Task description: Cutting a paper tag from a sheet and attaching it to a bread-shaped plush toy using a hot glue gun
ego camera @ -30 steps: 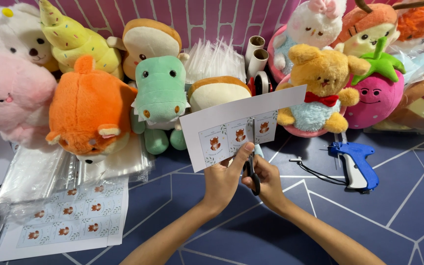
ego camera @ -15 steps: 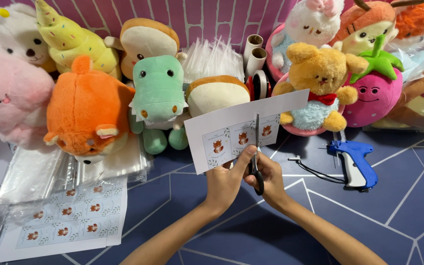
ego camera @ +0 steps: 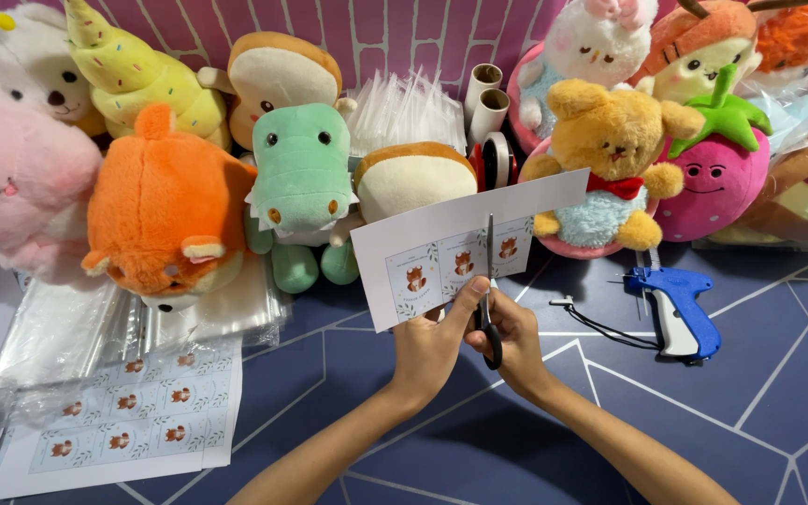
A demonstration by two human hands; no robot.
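Observation:
My left hand [ego camera: 437,341] pinches the lower edge of a white paper strip [ego camera: 441,234] printed with small brown animal labels, holding it up over the floor. My right hand [ego camera: 516,341] grips black-handled scissors [ego camera: 490,309], blades pointing straight up into the strip between two labels near its right end. Both forearms reach in from the bottom of the view. The scissor blades look nearly closed inside the paper.
A row of plush toys lines the back: an orange one [ego camera: 165,210], a green crocodile [ego camera: 303,173], a yellow bear [ego camera: 610,140], a strawberry [ego camera: 717,182]. A blue tagging gun [ego camera: 675,304] lies right. A label sheet [ego camera: 128,425] and clear plastic bags [ego camera: 77,332] lie left.
The scissors have travelled up into the strip, cutting further between two labels. The strip sits slightly lower and more level than a second ago.

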